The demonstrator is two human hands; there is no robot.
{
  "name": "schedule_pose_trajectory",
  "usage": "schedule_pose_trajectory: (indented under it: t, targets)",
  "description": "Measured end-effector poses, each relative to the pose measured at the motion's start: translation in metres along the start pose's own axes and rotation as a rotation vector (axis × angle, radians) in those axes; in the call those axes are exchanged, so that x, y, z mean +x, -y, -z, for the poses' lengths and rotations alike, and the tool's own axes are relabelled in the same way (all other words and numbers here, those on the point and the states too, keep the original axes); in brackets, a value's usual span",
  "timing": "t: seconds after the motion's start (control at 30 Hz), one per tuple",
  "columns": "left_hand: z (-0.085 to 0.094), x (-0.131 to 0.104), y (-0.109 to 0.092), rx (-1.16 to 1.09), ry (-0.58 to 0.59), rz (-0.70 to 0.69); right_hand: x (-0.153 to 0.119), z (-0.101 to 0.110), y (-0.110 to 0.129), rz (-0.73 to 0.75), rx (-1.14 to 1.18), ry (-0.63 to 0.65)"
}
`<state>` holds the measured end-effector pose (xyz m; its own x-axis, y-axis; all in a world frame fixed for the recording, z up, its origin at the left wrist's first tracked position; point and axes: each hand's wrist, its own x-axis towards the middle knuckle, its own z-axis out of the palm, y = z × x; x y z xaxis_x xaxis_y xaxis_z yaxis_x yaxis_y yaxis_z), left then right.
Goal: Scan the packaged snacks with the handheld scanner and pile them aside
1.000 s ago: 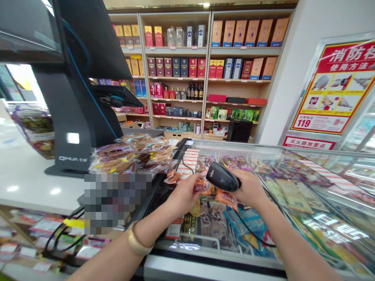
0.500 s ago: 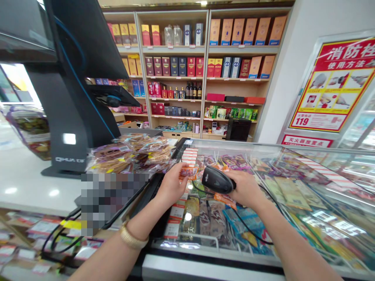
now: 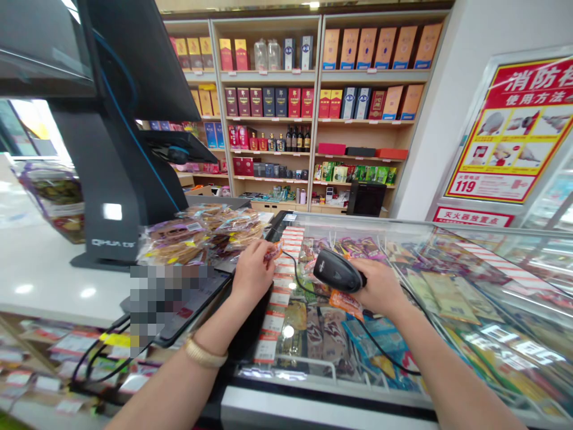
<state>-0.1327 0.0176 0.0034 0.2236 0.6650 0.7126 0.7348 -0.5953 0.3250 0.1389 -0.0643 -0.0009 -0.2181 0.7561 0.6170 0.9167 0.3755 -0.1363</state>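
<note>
In my left hand (image 3: 254,269) I pinch a small orange snack packet (image 3: 274,251), mostly hidden by my fingers, near the left edge of the glass-topped case. My right hand (image 3: 380,285) is wrapped round a black barcode scanner (image 3: 339,272), its head pointing left over the glass. The scanner's black cable (image 3: 382,353) loops across the glass. Another orange packet (image 3: 347,303) shows just below the scanner; whether it lies on the glass or hangs from my right hand I cannot tell.
Bagged brown snacks (image 3: 179,239) are piled on the white counter (image 3: 49,286), beside a dark point-of-sale stand (image 3: 114,197). A tablet-like device (image 3: 192,310) lies left of the glass case (image 3: 268,406), which holds many snack packets. Shelves of boxed bottles (image 3: 268,101) stand behind.
My left hand has moved left with the orange packet, away from the scanner's head towards the piled snacks. My right hand still holds the scanner in nearly the same place.
</note>
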Motion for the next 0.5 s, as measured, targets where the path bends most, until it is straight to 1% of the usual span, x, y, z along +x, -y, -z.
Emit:
schedule_pose_trajectory:
  t: [0.03,0.1,0.2,0.27,0.37,0.5]
  targets:
    - [0.001,0.001,0.004,0.065,0.008,0.001,0.0,0.0,0.0,-0.001,-0.004,-0.005]
    - [0.002,0.003,0.009,0.188,0.067,-0.011,0.0,0.0,-0.001,-0.003,-0.005,-0.009]
    - [0.003,0.001,0.008,0.332,0.153,-0.036,0.0,0.0,-0.001,-0.007,0.008,-0.024]
    - [0.003,-0.001,0.004,0.381,0.147,-0.044,0.0,-0.001,-0.002,-0.01,0.018,-0.039]
    - [0.003,-0.004,-0.002,0.385,0.112,-0.047,0.001,0.0,-0.003,-0.02,0.022,-0.052]
    - [0.002,-0.006,-0.005,0.411,0.093,-0.06,0.001,0.0,-0.005,-0.055,0.025,-0.059]
